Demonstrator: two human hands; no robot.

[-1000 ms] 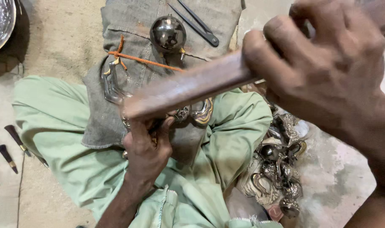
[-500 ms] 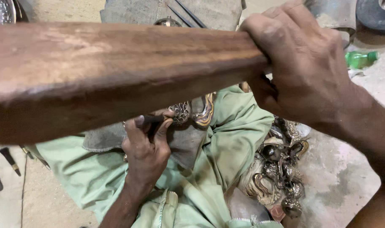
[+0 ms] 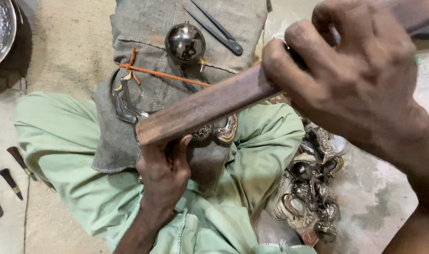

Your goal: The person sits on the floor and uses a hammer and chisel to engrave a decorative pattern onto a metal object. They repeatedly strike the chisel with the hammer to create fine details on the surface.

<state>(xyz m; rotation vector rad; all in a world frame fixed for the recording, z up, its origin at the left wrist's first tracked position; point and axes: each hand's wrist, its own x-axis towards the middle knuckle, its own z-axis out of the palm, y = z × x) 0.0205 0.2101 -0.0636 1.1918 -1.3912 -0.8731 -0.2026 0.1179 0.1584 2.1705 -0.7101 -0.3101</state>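
Wooden bar poised over an ornate metal piece on your lap

Your right hand gripped the wooden bar, fingers wrapped tight round its upper end, with the blunt lower end just above the ornate metal piece. Your left hand sat directly below that piece, fingers curled up against it, though whether they fully closed on it was hidden by the bar. I'd judge the shaping was mid-way: one piece was under work, while a heap of similar silvery ornaments lay right of the piece, whether finished or waiting I could not tell. The bar looked smooth, brown and flat-sided; the piece was shiny and scalloped. It rested on coarse grey cloth, and above it sat a polished metal ball.
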